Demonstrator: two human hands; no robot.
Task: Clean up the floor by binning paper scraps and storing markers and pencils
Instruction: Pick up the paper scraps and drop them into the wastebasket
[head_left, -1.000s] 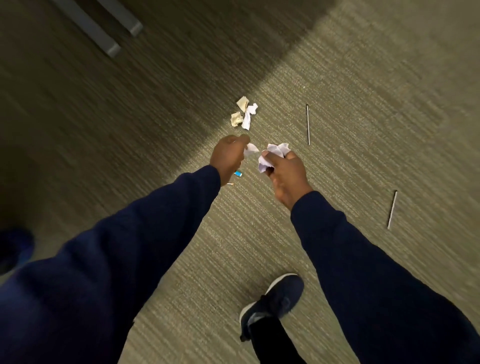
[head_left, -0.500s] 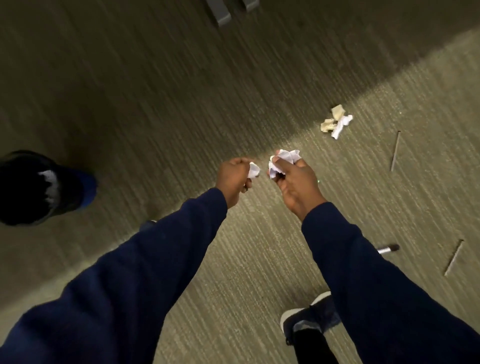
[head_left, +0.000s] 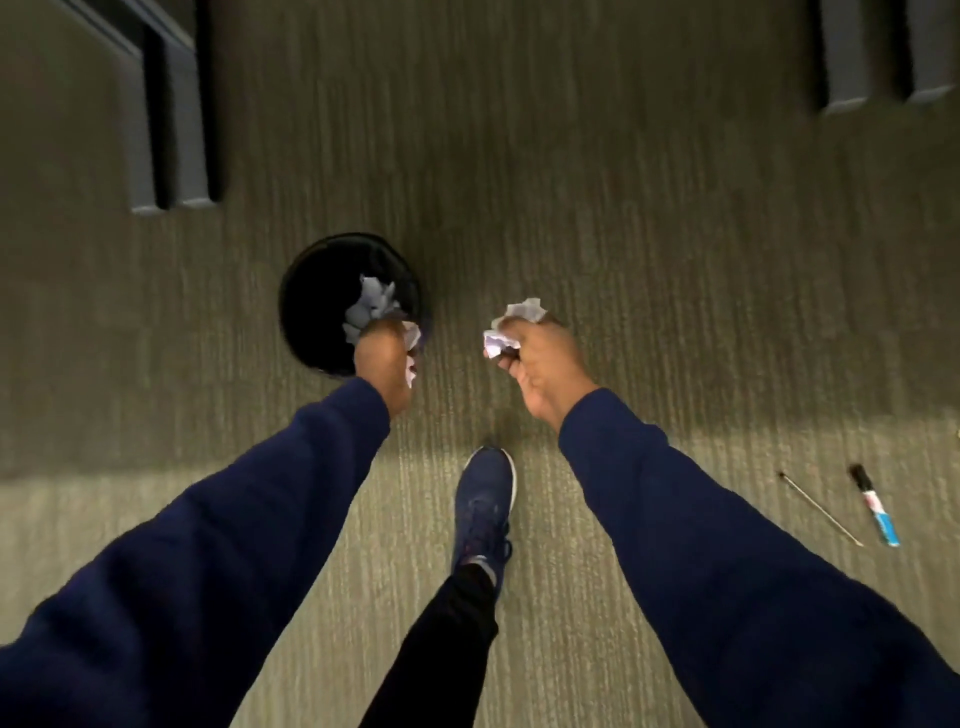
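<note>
A round black bin (head_left: 311, 291) stands on the carpet at centre left, with crumpled paper (head_left: 371, 306) visible inside near its right rim. My left hand (head_left: 384, 364) hangs over the bin's near right edge, closed on a white paper scrap (head_left: 413, 338). To the right of the bin, over bare carpet, my right hand (head_left: 535, 358) is closed on crumpled white paper scraps (head_left: 519, 317). At the right, a marker (head_left: 875, 506) with a black cap and blue end lies on the floor beside a thin pencil (head_left: 818, 506).
Grey furniture legs (head_left: 171, 119) stand behind the bin at upper left, and another pair of grey legs (head_left: 872, 57) at upper right. My dark blue shoe (head_left: 485, 504) is planted on the carpet between my arms.
The view has swung left so the bin now lies under my left hand. My hands have moved apart, each still holding paper. The floor scraps have left the view.
</note>
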